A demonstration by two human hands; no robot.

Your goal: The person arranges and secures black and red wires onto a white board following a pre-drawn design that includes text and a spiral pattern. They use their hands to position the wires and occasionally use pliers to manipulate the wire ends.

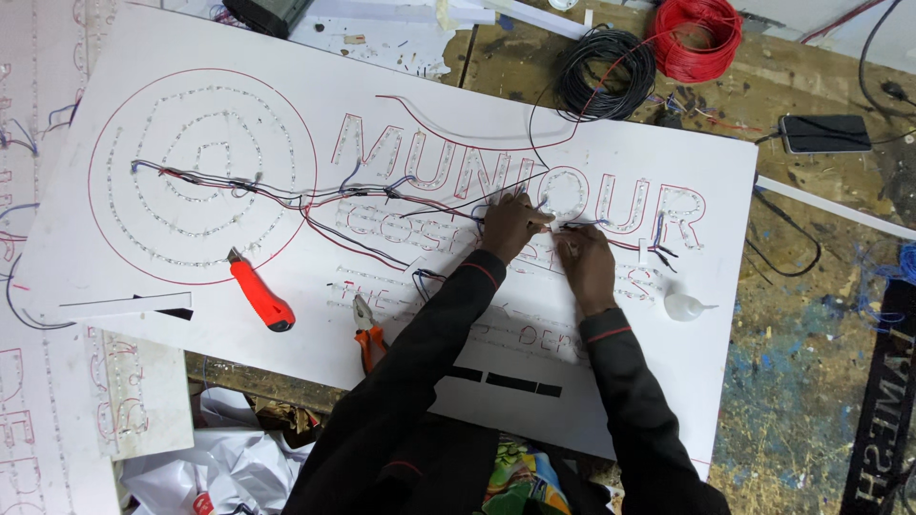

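Both hands are down on the white sign board, close together near the middle of the big outlined lettering. The left hand has its fingers drawn together, pinching what looks like a thin wire just under a round letter; the right hand lies just beside it, fingers curled down onto the board, but whether they actually clamp the wire or only press it I cannot tell from here. The pinch sits low and tight, which reads as holding a fine lead steady against the board's surface. Red, blue and black wiring runs leftward from the hands across the lettering to the ring pattern, so the left side is strung with loose leads that could snag a sleeve. Right of the hands a small white squeeze bottle rests on the board, near enough to grab. Nearer the person, the pliers and an orange-handled cutter lie well apart from the hands, on bare board. Beyond the far edge, a black coil and a red coil sit on the worn tabletop, with a phone to the right. Open room is mostly on the right, toward the board's edge.
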